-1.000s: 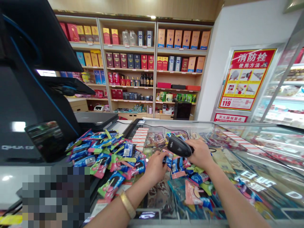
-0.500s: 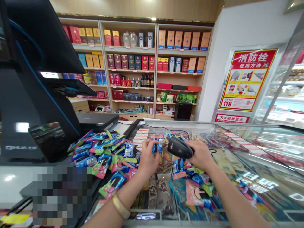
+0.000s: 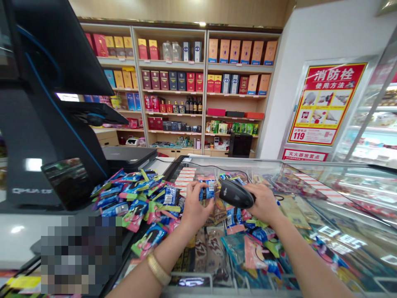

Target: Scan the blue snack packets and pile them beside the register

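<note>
My left hand, with a gold bracelet on its wrist, pinches a small blue snack packet whose barcode end faces right. In my right hand is a black barcode scanner, its head pointing left at the packet a short way off. A heap of blue, pink and green snack packets lies to the left of my left hand. More such packets lie below my right hand on the glass freezer top.
A black point-of-sale terminal stands at the left, with a flat black box behind the heap. The scanner's cable runs across the glass. Shelves of boxed goods line the back, beside a red fire-hydrant poster.
Both hands stay almost in place. My left fingers have shifted slightly on the packet, showing more of its blue side. The whole view has moved a little.
</note>
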`<state>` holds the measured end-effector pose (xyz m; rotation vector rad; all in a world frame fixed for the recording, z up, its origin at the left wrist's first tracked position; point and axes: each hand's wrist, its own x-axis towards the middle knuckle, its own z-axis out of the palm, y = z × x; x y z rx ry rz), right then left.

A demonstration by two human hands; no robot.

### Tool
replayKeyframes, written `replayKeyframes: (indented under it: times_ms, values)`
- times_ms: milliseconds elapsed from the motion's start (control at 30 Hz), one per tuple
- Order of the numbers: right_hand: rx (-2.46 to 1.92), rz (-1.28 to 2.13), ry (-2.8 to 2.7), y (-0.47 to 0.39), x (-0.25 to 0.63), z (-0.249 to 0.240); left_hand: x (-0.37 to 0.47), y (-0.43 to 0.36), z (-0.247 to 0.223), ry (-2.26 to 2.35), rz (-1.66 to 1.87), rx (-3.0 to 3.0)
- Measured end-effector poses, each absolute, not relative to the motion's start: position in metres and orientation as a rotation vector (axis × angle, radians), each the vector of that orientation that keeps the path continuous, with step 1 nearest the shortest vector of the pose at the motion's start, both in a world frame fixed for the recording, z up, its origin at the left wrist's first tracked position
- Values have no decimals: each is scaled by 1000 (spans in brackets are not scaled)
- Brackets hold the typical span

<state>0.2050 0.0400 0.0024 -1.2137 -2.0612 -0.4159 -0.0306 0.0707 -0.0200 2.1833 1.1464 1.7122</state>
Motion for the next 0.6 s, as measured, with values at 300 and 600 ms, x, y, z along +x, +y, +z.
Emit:
replayKeyframes:
  times_ms: [300, 600]
  values:
    - [-1219, -465, -1992, 43, 209, 1, -72, 74, 27, 1808, 1816, 2075]
    - [-1276, -471, -1939, 46, 215, -1, -102, 81, 34, 2408, 1288, 2176]
